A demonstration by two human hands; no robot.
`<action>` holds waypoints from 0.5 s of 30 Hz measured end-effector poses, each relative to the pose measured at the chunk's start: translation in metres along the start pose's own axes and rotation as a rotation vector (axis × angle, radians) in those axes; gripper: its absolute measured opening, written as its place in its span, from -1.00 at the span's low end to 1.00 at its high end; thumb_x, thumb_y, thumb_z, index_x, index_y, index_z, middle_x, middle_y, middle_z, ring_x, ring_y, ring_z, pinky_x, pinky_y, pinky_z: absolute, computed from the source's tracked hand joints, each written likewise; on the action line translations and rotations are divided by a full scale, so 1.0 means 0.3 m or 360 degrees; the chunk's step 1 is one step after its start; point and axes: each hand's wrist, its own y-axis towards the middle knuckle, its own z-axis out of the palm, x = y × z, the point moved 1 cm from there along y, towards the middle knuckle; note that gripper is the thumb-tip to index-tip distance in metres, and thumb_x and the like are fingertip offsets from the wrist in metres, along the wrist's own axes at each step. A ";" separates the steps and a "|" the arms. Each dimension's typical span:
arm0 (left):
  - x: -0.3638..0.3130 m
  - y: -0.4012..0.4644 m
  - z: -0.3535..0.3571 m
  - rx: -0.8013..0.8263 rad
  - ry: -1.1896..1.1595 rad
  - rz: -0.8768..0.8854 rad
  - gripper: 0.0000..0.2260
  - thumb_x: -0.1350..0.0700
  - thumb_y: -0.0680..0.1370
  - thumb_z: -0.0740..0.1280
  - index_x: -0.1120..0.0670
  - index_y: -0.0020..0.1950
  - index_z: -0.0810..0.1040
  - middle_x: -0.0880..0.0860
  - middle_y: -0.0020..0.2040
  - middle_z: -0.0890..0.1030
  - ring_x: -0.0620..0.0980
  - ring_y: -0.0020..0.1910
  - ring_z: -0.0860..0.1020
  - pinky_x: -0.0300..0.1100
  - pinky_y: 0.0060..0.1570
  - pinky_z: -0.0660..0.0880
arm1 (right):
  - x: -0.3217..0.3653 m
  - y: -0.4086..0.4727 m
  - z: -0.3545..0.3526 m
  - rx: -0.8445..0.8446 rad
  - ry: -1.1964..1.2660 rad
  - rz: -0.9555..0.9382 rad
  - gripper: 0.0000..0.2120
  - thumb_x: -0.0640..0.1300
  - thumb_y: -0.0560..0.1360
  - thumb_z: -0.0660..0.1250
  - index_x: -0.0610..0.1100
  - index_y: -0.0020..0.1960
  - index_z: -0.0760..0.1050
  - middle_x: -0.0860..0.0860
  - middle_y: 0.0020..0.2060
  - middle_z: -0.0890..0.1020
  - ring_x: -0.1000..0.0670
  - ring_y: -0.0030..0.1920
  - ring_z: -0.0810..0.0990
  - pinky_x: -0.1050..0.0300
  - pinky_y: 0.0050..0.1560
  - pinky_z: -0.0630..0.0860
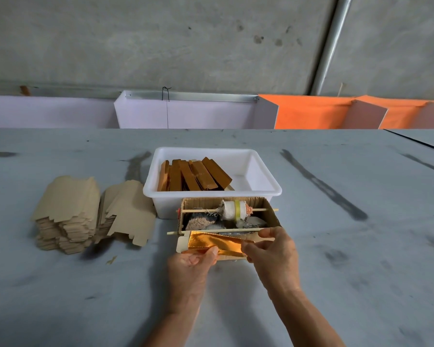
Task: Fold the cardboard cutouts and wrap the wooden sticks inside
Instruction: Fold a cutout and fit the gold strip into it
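Bare concrete wall rises behind a grey, smudged table [336,271], with lilac and orange panels standing along its far edge. Near the middle of the table, both hands hold a partly folded cardboard cutout [218,242] with a shiny gold face. The left hand [193,261] pinches its near left edge between thumb and fingers, and the right hand [271,249] grips its right end with curled fingers. Just beyond the cutout sits a small open cardboard box [268,211] holding a spool on a stick and some grey scraps; a wooden stick [211,231] lies across the box's near rim, right beside the cutout. Behind the box stands a white plastic tub [258,171] holding a row of finished gold-brown wrapped packets [193,175] leaning on one another. To the left, well apart from the hands, lie two stacks of flat brown cutouts [68,211].
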 end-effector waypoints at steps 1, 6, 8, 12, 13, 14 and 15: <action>-0.001 -0.001 -0.001 -0.0004 0.0013 0.0014 -0.83 0.26 0.37 0.49 0.10 -0.39 0.62 0.01 -0.44 0.65 -0.12 -0.46 0.62 -0.41 -0.47 0.47 | -0.005 -0.002 0.001 0.0001 -0.0031 0.0000 -0.69 -0.20 0.41 0.47 -0.04 0.01 0.38 -0.03 -0.24 0.63 -0.01 -0.19 0.64 0.06 -0.14 0.62; -0.007 -0.019 -0.011 -0.0031 0.0006 0.0003 -0.77 0.27 0.37 0.50 0.07 -0.46 0.60 0.04 -0.43 0.65 -0.08 -0.44 0.63 -0.26 -0.37 0.52 | -0.016 -0.020 -0.022 -0.0001 0.0029 -0.0011 -0.72 -0.17 0.40 0.47 -0.05 -0.01 0.40 -0.01 -0.31 0.64 0.03 -0.25 0.63 0.17 -0.30 0.52; -0.017 -0.035 -0.020 -0.0043 -0.0080 -0.0037 -0.77 0.30 0.38 0.48 0.09 -0.45 0.62 0.06 -0.43 0.65 -0.07 -0.45 0.62 -0.23 -0.35 0.53 | -0.013 -0.042 -0.036 0.0033 0.0151 -0.0039 -0.75 -0.19 0.39 0.48 -0.07 -0.06 0.42 0.01 -0.42 0.64 0.10 -0.38 0.61 0.28 -0.42 0.42; -0.045 -0.077 -0.034 -0.0046 -0.0319 -0.0133 -0.86 0.37 0.42 0.42 0.21 -0.32 0.61 0.16 -0.44 0.62 0.01 -0.47 0.59 -0.22 -0.38 0.57 | 0.000 -0.103 -0.048 0.0205 0.0392 -0.0039 -0.78 -0.26 0.36 0.49 -0.12 -0.14 0.46 0.00 -0.50 0.62 0.15 -0.51 0.54 0.39 -0.53 0.37; -0.053 -0.089 -0.033 -0.0042 -0.0358 -0.0137 -0.90 0.38 0.42 0.41 0.25 -0.29 0.60 0.19 -0.41 0.62 0.04 -0.45 0.59 -0.18 -0.36 0.58 | 0.003 -0.116 -0.049 0.0247 0.0460 -0.0036 -0.79 -0.29 0.35 0.49 -0.15 -0.15 0.47 -0.01 -0.51 0.61 0.14 -0.51 0.53 0.39 -0.53 0.37; -0.060 -0.102 -0.031 -0.0034 -0.0395 -0.0135 -0.92 0.39 0.42 0.40 0.27 -0.27 0.60 0.21 -0.38 0.63 0.07 -0.43 0.60 -0.14 -0.34 0.60 | 0.007 -0.128 -0.048 0.0285 0.0507 -0.0039 -0.79 -0.31 0.34 0.50 -0.18 -0.16 0.48 -0.03 -0.51 0.61 0.14 -0.51 0.52 0.40 -0.52 0.37; -0.067 -0.116 -0.029 -0.0022 -0.0429 -0.0129 -0.94 0.39 0.43 0.39 0.28 -0.24 0.60 0.22 -0.35 0.64 0.09 -0.41 0.61 -0.11 -0.32 0.62 | 0.011 -0.138 -0.047 0.0321 0.0531 -0.0049 -0.80 -0.32 0.34 0.50 -0.19 -0.17 0.48 -0.05 -0.50 0.61 0.13 -0.51 0.52 0.40 -0.51 0.37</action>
